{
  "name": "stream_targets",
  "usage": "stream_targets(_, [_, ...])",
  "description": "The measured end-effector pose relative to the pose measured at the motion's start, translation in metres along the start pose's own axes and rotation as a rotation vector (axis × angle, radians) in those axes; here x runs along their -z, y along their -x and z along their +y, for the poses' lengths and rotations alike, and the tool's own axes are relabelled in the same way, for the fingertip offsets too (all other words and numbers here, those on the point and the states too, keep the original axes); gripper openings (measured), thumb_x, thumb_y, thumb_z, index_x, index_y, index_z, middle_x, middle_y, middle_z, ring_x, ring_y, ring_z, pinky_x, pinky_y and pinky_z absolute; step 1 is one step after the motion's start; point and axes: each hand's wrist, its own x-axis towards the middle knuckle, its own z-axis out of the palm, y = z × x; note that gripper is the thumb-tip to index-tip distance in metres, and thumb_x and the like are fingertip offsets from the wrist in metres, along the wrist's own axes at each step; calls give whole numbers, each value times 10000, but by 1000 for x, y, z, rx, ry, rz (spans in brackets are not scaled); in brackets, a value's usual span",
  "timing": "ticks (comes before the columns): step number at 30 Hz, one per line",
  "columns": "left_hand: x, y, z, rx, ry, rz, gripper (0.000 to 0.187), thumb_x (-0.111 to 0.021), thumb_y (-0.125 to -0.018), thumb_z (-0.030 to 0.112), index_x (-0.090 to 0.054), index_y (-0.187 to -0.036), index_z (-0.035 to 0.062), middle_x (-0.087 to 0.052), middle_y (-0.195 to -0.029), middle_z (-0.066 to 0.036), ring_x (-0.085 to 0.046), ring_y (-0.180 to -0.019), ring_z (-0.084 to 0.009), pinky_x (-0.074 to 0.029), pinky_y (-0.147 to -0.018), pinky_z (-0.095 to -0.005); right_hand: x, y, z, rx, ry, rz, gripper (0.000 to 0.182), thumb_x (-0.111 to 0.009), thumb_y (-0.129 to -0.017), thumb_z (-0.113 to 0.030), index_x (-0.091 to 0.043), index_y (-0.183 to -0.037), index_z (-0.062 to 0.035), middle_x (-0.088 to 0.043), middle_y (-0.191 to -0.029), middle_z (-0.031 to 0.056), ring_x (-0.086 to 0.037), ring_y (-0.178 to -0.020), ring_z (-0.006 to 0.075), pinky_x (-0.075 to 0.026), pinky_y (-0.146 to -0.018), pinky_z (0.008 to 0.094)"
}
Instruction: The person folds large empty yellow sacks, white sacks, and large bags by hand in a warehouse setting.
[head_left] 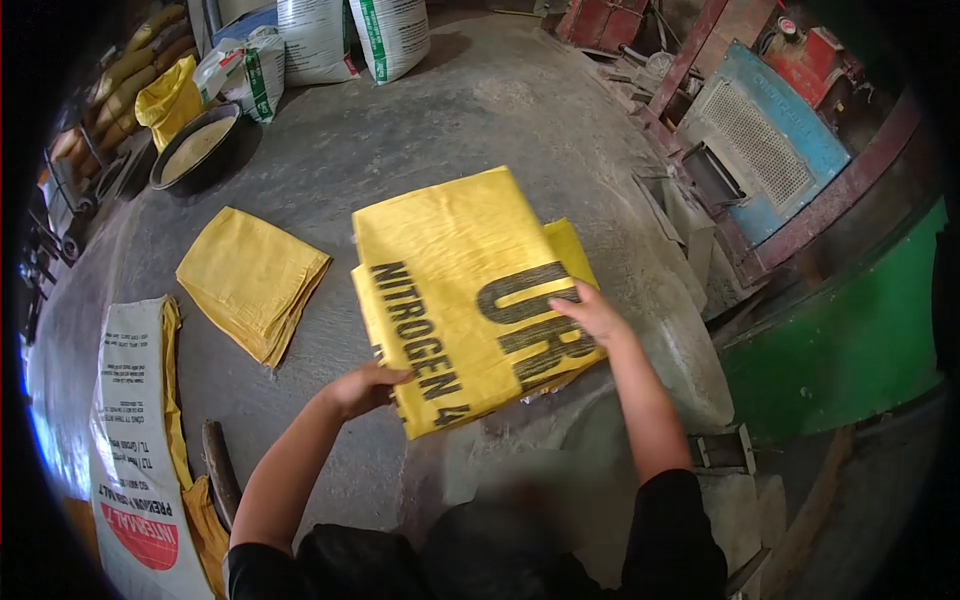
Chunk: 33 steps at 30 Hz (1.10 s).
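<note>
Both hands hold a folded yellow sack (450,240) with large black print, in the middle of the view. My left hand (368,390) grips its lower left edge, thumb on top and the other fingers mostly hidden beneath. On the right edge my right hand (590,314) has its thumb over the printed face, its fingers partly hidden. Behind the sack's right side shows another piece of yellow material (571,250). A smaller folded yellow sack (250,280) lies on the floor to the left, apart from both hands.
White printed sacks (135,430) lie at the lower left beside a curved stick (219,470). A black basin (236,112) of grainy material and full white bags (388,40) stand at the back. A blue machine (800,130) and green panel (840,350) are on the right.
</note>
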Motion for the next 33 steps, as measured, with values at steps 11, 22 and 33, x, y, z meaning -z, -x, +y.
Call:
stream_targets(11, [-72,-165,-24,-65,-434,109,367,-660,-808,263,-601,-1108,62,-653,-955,-47,-575,-741,-114,-439,-608,-246,143,-17,76,-148,292,178,291,-646,-809,-72,-573,-1072,30,-645,-987,82,-591,-896,162,-461,-805,308])
stream_targets(22, [-95,-199,-74,159,-444,221,485,-671,-779,420,-634,-974,-22,-645,-707,-110,-643,-583,-184,-528,-484,-294,60,-52,104,66,1077,289,708,-521,-880,-407,-180,-1444,-147,-179,-1480,173,-165,-1365,351,-186,-1067,553])
stream_targets(33, [-26,-176,-85,189,-831,178,480,-591,-825,458,-645,-973,4,-664,-845,-128,-645,-699,-195,-526,-657,-325,3,-65,174,-45,1307,135,640,-346,-915,-525,-201,-1448,-203,-123,-1509,116,-107,-1389,300,-76,-1062,608])
